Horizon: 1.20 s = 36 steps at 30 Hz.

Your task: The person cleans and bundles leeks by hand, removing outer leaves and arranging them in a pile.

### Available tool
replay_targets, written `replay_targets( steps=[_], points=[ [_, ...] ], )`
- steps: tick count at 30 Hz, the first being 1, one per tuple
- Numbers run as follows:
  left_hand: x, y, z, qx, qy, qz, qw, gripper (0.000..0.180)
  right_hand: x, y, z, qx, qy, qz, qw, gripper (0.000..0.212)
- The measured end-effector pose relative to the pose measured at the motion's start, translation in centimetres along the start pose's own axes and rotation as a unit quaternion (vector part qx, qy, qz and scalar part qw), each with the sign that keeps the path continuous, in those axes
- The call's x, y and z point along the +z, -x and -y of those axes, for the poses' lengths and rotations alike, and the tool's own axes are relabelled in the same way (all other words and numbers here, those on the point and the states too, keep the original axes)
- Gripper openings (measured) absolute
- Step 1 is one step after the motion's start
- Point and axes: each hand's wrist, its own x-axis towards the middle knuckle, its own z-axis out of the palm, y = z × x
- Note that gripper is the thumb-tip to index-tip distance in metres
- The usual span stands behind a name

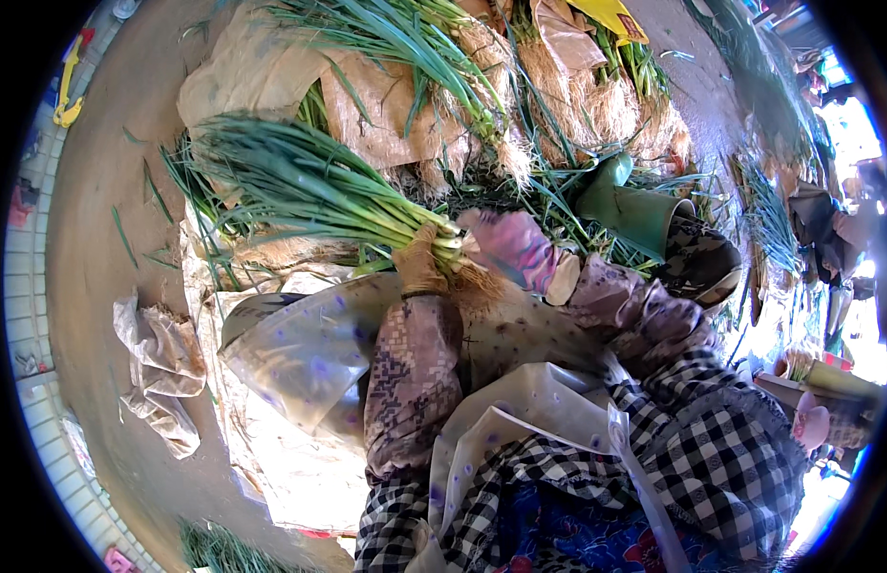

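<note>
Your gloved left hand [419, 260] is wrapped around the green onion bunch [333, 196] near its roots [477, 286], which sit over your dotted plastic apron [309, 358]; the leaves point left. That forearm [416, 368] runs nearly upright. Your gloved right hand [512, 250] angles in from the right beside the root end, too blurred to tell if it is spread or pinching.

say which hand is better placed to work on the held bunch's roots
Probably the right hand: though blurred, it is close beside the roots, while the left hand is busy gripping the bunch.
</note>
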Motion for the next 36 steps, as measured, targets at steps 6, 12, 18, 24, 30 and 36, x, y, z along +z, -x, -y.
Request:
replay_targets(
  steps=[6, 12, 18, 24, 30, 36],
  points=[
    [-1.5, -2.6, 2.6, 0.110, -0.042, 0.010, 0.993, 0.018, 0.5, -0.2, 1.9, 0.158, -0.052, 0.089, 0.982, 0.038],
    [-1.3, -3.5, 3.0, 0.143, -0.026, -0.063, 0.987, 0.021, -1.0, 3.0, -0.3, 0.089, -0.303, 0.170, 0.933, 0.066],
    [-2.0, -3.7, 0.3, 0.017, 0.057, -0.017, 0.998, 0.014, -5.7, 2.5, -5.0, -0.121, -0.271, -0.047, 0.954, 0.035],
    [-0.2, -2.1, -0.6, 0.009, 0.047, 0.049, 0.998, 0.011, -3.5, -2.4, -5.2, -0.224, -0.431, -0.033, 0.874, 0.023],
    [-1.6, -2.6, 0.6, 0.041, -0.043, 0.042, 0.997, 0.015, -0.7, -2.9, -3.0, -0.187, -0.238, 0.220, 0.927, 0.043],
    [-1.9, -3.7, 1.7, -0.019, -0.043, 0.099, 0.994, 0.015, 0.2, -2.2, -5.3, -0.248, -0.069, 0.090, 0.962, 0.050]
  ],
)
